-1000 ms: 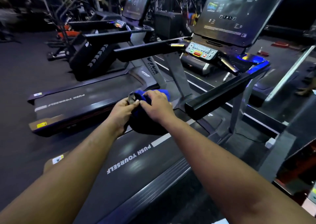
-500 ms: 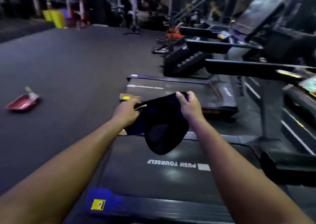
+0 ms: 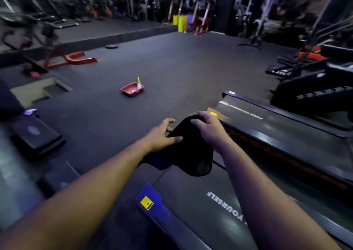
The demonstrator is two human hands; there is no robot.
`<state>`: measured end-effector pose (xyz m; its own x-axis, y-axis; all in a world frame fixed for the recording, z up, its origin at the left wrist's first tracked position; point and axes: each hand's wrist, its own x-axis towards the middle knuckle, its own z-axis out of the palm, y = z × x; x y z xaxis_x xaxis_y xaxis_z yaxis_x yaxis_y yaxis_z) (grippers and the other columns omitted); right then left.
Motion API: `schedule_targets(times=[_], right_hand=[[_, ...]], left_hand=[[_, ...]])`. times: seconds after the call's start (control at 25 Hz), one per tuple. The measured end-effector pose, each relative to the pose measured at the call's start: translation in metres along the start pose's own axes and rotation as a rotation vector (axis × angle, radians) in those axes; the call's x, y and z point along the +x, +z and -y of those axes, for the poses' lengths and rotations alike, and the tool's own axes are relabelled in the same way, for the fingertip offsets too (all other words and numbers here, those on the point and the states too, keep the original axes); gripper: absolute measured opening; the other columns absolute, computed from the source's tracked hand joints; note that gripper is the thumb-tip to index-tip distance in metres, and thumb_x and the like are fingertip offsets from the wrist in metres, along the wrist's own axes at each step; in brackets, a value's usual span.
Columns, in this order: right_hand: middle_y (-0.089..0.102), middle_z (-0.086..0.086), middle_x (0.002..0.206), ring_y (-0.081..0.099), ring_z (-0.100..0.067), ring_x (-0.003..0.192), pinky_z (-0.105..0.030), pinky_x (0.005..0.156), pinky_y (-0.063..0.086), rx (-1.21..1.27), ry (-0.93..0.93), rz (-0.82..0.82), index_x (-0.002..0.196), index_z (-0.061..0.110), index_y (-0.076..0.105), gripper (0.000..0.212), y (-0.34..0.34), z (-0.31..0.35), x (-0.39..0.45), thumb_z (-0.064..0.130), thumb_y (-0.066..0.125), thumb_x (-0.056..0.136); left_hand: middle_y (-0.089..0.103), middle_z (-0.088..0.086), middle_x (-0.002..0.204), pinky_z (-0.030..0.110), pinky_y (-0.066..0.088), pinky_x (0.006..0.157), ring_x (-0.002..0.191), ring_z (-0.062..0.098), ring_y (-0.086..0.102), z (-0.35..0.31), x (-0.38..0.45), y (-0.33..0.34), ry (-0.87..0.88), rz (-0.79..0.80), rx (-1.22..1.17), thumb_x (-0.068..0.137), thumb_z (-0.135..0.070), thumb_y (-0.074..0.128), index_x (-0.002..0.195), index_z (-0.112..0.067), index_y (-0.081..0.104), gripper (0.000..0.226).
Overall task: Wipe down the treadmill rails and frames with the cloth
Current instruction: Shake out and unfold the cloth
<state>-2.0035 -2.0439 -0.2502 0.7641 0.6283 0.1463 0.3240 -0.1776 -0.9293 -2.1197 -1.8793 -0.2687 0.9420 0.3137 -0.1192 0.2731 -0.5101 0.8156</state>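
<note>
A dark blue cloth [image 3: 188, 150] hangs bunched between both hands, above the rear end of a treadmill deck [image 3: 219, 207] printed "PUSH YOURSELF". My right hand [image 3: 209, 128] grips the cloth's top edge, fingers curled over it. My left hand [image 3: 162, 135] touches the cloth's left side with the thumb pressed on it and the fingers spread. The treadmill's side rail [image 3: 162, 217] with a yellow sticker lies below my left forearm. A second treadmill [image 3: 286, 127] lies to the right.
A red tray [image 3: 131, 90] with a small spray bottle sits on the dark gym floor ahead. Black step platforms [image 3: 36, 133] lie at the left. Gym machines [image 3: 313, 89] stand at the right and along the back wall. A floor recess [image 3: 41, 91] opens at the left.
The view has swung left, away from the treadmill consoles toward the open floor. The cloth stayed held in both hands; my left hand's fingers have spread open on it.
</note>
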Motion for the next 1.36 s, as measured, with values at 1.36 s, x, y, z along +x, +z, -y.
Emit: schedule_targets(times=[1.36], right_hand=[[0.064,-0.009,0.073,0.062,-0.021,0.063,-0.044,0.058,0.059,0.236,0.288,0.163,0.077,0.014,0.059,0.019,0.478,0.06,0.464,0.023,0.072,0.088]], left_hand=[[0.072,-0.008,0.084,0.034,0.054,0.075,0.079,0.01,0.064,0.306,0.252,-0.426,-0.117,-0.438,-0.139,0.083,-0.036,0.069,0.104,-0.023,0.071,0.025]])
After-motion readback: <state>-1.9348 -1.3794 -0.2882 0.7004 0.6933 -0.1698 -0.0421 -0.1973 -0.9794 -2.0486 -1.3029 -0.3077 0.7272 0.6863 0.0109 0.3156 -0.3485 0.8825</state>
